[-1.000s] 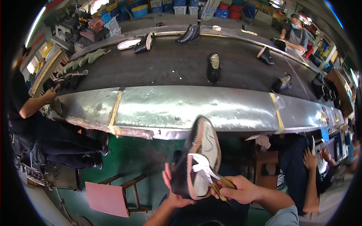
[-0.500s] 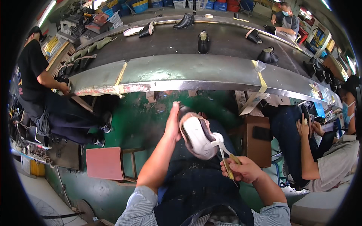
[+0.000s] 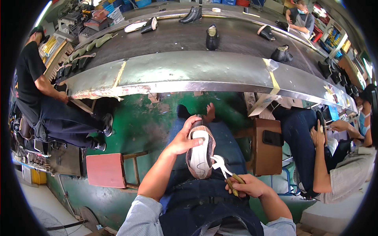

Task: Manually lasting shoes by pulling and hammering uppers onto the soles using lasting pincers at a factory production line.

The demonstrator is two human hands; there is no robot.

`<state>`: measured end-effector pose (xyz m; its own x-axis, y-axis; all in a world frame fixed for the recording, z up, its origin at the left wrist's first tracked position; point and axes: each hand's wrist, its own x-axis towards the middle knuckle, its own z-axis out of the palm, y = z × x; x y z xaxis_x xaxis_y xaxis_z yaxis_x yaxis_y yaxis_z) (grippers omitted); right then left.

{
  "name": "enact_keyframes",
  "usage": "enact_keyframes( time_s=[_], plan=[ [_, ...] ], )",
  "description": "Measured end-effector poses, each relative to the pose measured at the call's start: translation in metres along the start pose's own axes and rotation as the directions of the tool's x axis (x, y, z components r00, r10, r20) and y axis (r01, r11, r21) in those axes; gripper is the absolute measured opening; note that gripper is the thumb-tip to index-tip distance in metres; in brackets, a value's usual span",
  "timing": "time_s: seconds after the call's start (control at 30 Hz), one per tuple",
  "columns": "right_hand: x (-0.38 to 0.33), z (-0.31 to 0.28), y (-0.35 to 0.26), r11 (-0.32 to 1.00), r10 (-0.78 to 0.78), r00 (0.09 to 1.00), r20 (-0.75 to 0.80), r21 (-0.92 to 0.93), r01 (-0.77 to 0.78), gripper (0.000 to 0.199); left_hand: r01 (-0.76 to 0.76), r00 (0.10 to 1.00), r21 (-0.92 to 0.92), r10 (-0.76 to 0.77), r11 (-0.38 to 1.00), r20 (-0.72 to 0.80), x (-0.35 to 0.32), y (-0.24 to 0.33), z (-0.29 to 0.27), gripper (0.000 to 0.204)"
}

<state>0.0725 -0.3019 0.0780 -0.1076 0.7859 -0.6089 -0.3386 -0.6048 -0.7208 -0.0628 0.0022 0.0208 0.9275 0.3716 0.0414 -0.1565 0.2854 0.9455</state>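
An unsoled shoe (image 3: 195, 157) lies bottom up over my lap, its white insole facing me with a dark curved line drawn near the heel. My left hand (image 3: 186, 138) is closed round the toe end, the thumb pressed on the insole. In my right hand (image 3: 250, 186) is a pair of lasting pliers (image 3: 222, 166) with olive-yellow handles. Their pale metal head is at the right edge of the shoe near the heel; whether the jaws grip the upper, I cannot tell.
A conveyor table (image 3: 189, 70) carrying several dark shoes runs across in front. A reddish stool (image 3: 105, 171) stands left, and a brown box (image 3: 267, 157) with a phone (image 3: 273, 138) right. One person stands left, another sits close at right, and a third works at the far right.
The shoe has turned from a slant to nearly straight and come lower. My left thumb now lies on its insole. The pliers have moved slightly down and left with my right hand.
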Motion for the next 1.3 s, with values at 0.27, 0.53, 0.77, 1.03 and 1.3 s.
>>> enact_keyframes(
  time_s=[0.27, 0.53, 0.77, 1.03, 1.3],
  plan=[
    [-0.003, 0.025, -0.046, 0.82, -0.164, 0.986, 0.011, -0.555, 0.143, 0.04, -0.162, 0.968, 0.267, 0.206, 0.95, -0.144, -0.04, -0.003, -0.008, 0.066],
    [0.073, 0.036, -0.068, 0.867, -0.148, 0.985, -0.09, -0.49, 0.086, 0.041, -0.112, 0.962, 0.342, 0.187, 0.933, -0.197, -0.045, -0.008, -0.027, 0.064],
    [0.106, 0.025, -0.093, 0.984, 0.078, 0.996, 0.044, -0.163, -0.069, 0.025, -0.057, 0.944, 0.366, 0.17, 0.929, -0.284, -0.045, -0.03, -0.044, 0.053],
    [0.194, -0.014, -0.022, 0.18, -0.772, 0.619, 0.14, -0.887, 0.426, 0.031, -0.072, 0.891, 0.035, 0.08, 0.997, -0.446, -0.037, -0.078, -0.06, 0.044],
    [0.112, -0.017, -0.071, 0.537, -0.247, 0.963, 0.104, -0.813, 0.225, 0.047, -0.079, 0.85, -0.063, 0.035, 0.995, -0.525, -0.046, -0.059, -0.052, 0.043]
  ],
)
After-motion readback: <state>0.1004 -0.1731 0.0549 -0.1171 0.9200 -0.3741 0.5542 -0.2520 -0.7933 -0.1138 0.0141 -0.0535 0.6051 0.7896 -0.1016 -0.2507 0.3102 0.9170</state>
